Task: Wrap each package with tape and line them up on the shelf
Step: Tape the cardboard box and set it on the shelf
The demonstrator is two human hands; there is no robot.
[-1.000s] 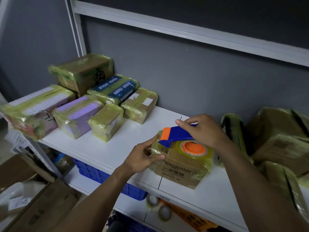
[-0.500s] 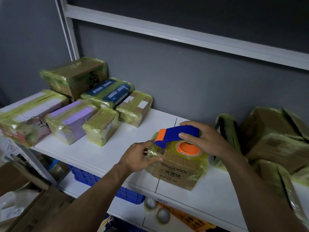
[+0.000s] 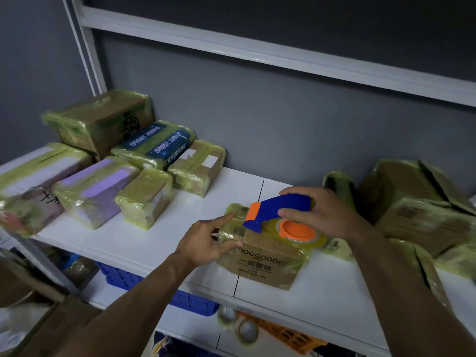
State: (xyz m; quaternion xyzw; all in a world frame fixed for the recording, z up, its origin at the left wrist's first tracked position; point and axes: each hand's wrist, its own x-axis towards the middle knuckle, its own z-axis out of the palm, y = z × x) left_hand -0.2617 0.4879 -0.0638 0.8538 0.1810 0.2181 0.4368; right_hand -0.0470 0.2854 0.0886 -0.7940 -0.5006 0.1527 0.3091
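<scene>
I am in the middle of the taping step. The box (image 3: pixel 262 264) lies on the white shelf (image 3: pixel 154 243) near its front edge, right of the seam between the boards. It already shows yellowish film over its top and ends. My left hand (image 3: pixel 203 240) holds the box's left end, index finger laid on its top and thumb against the near face. That steadies it. My right hand (image 3: pixel 324 215) has its grip clenched round the blue handle of the tape dispenser (image 3: pixel 278 210), thumb on the near side and fingers over the far side. The dispenser's orange-capped nose rests on the top of the box near my left fingers, and the tape roll (image 3: pixel 296 229) lies flat on the box just behind it.

To my left, well apart from the box, the wrapped packages (image 3: pixel 144 197) sit in rows toward the wall. A looser pile (image 3: pixel 417 210) sits just beyond my right hand (I can't tell how many of those are finished).

I judge the next move needs the tape drawn across or cut at the nose while my left hand pins the box. If I pull hard without that hold, the box could skid toward the edge. Then the box goes beside the rows.
</scene>
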